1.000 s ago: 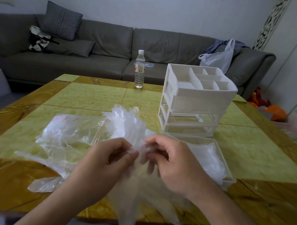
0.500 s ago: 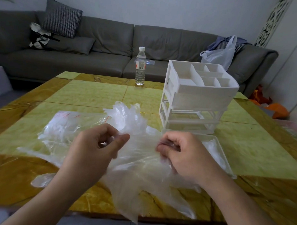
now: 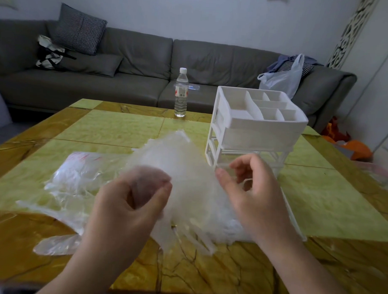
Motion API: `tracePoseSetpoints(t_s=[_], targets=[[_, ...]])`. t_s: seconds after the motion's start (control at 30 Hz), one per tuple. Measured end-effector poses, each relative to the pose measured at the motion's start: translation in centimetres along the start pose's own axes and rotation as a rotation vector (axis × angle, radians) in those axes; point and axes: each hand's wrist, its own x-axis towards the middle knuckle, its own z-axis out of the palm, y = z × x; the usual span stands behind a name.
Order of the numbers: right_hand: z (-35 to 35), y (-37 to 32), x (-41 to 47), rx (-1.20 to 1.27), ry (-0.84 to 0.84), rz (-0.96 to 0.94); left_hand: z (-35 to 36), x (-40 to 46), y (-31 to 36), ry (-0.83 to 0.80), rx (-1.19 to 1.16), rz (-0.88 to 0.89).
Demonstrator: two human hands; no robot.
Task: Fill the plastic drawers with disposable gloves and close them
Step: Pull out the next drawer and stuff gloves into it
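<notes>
A person's two bare hands are raised over a yellow-and-green marble-patterned table (image 3: 114,131), seen from a camera on their head. The left hand (image 3: 129,201) is curled, its fingers and thumb pinching a bunch of thin, clear disposable gloves (image 3: 187,186) that fans up and away between the two hands; this bunch is blurred. The right hand (image 3: 251,192) is just to the right of the bunch, fingers spread and loosely bent; whether it touches the plastic cannot be told. Beneath and beside the right hand lies a pulled-out clear plastic drawer (image 3: 295,227) on the table's near right part, with crumpled glove plastic inside it. Just beyond it stands a white plastic drawer unit (image 3: 255,131), whose top is an open tray split into several compartments; its lower frame looks open at the front. To the left of the hands a clear bag of gloves (image 3: 77,173) with red printing lies on the table, and a single loose glove (image 3: 55,244) lies near the table's near left edge. At the far edge of the table stands an upright water bottle (image 3: 181,93) with a white cap. Behind the table runs a long grey sofa (image 3: 136,78) holding a checked cushion (image 3: 79,30) on the left and a white plastic bag (image 3: 281,77) on the right.
</notes>
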Motion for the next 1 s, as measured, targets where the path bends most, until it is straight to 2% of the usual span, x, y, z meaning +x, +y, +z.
tracePoseSetpoints(t_s=[0.07,0.13,0.2,0.3,0.4,0.5,0.6,0.67,0.73,0.83,1.0], targets=[[-0.4,-1.0,-0.4,0.240,-0.138,0.021,-0.1,-0.3,0.3,0.012,0.210,0.336],[-0.1,-1.8,-0.6,0.607,-0.398,0.255,0.4,-1.1,0.5,-0.074,0.415,0.622],[0.0,-2.1,-0.8,0.708,-0.546,0.415,1.4,-1.9,0.4,-0.185,0.596,0.742],[-0.3,-2.5,-0.8,0.593,-0.548,0.473,2.7,-2.8,0.0,-0.274,0.745,0.737],[-0.2,-2.2,-0.9,0.352,-0.485,0.372,3.9,-3.1,-0.6,-0.308,0.801,0.698],[-1.0,-2.0,-0.5,0.260,-0.364,0.284,4.4,-3.4,-0.6,-0.365,0.739,0.734],[-4.2,-0.5,1.8,0.382,-0.228,0.242,4.4,-3.8,-0.4,-0.499,0.618,0.736],[-6.0,2.6,3.6,0.430,-0.162,0.301,4.2,-4.0,-0.3,-0.557,0.583,0.702],[-6.4,6.3,4.6,0.279,-0.107,0.396,4.1,-4.0,-0.5,-0.586,0.571,0.665],[-6.2,9.6,4.9,-0.080,-0.153,0.388,4.3,-3.8,-1.1,-0.610,0.577,0.589],[-5.4,10.1,5.2,-0.294,-0.229,0.279,5.6,-3.1,-1.0,-0.572,0.509,0.533]])
